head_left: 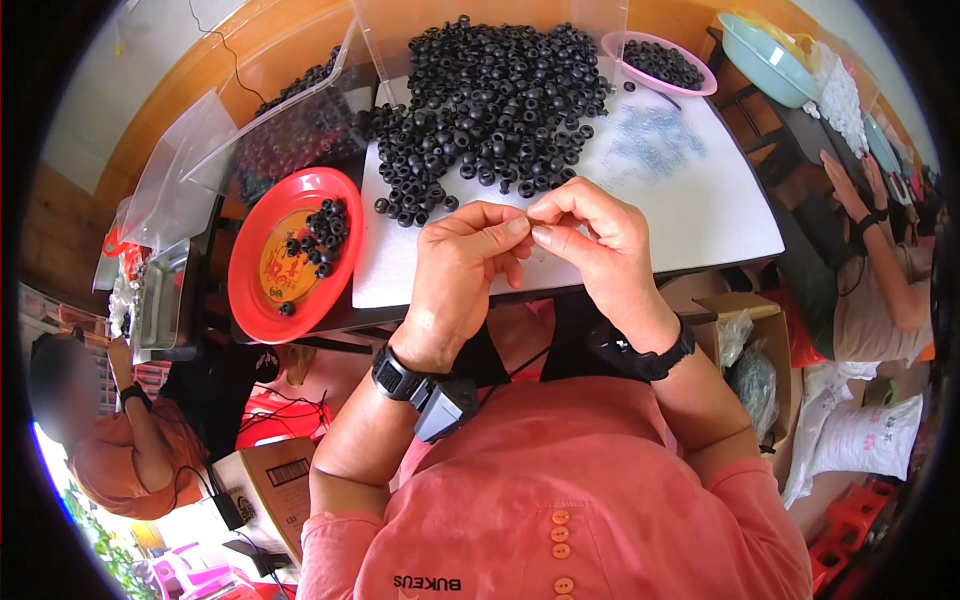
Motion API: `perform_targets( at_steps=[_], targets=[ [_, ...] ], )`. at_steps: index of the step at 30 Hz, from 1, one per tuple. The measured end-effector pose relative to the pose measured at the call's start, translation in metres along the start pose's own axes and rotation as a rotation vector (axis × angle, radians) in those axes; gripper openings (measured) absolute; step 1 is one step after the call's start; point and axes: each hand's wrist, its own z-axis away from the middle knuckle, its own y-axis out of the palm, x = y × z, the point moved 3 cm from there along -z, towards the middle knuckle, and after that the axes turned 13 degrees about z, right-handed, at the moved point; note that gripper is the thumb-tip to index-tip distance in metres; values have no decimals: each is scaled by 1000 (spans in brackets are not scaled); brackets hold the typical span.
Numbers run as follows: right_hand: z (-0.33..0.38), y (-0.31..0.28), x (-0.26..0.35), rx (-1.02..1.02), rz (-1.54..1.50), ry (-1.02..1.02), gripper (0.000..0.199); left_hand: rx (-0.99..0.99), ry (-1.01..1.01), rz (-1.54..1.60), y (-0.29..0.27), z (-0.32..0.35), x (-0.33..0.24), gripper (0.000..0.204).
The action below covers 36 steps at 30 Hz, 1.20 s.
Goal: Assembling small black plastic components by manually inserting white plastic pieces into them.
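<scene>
My left hand (462, 262) and my right hand (606, 236) meet above the near edge of a white work surface (700, 225). Thumb and forefinger of each are pinched together, fingertips touching or nearly so. Whatever lies between them is too small and covered to make out. Just beyond my fingers spreads a large heap of round black pieces with holes (490, 110), like beads or small caps. To its right lie scattered small, clear bluish pieces (655, 140). A red round plate (245, 250) on the left carries several of the black pieces (325, 228).
A pink bowl (708, 84) of small black pieces stands at the far right corner. Clear plastic bins (215, 140) border the table's back and left. Two other people (150, 440) sit at either side. An open cardboard box (770, 330) stands by my right arm.
</scene>
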Motion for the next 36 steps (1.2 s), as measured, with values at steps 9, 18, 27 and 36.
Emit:
perform_targets(
  at_steps=[9, 18, 27, 36],
  targets=[
    [-3, 2, -6, 34, -230, 213, 13, -28, 33, -5, 6, 3, 2, 14],
    [-1, 8, -1, 15, -203, 228, 9, -20, 92, -7, 1, 3, 4, 16],
    [-1, 8, -3, -9, -195, 206, 9, -32, 177, -135, 2, 6, 5, 10],
    [-2, 14, -5, 17, -157, 162, 14, -71, 64, -76, -1, 4, 0, 17]
  ],
)
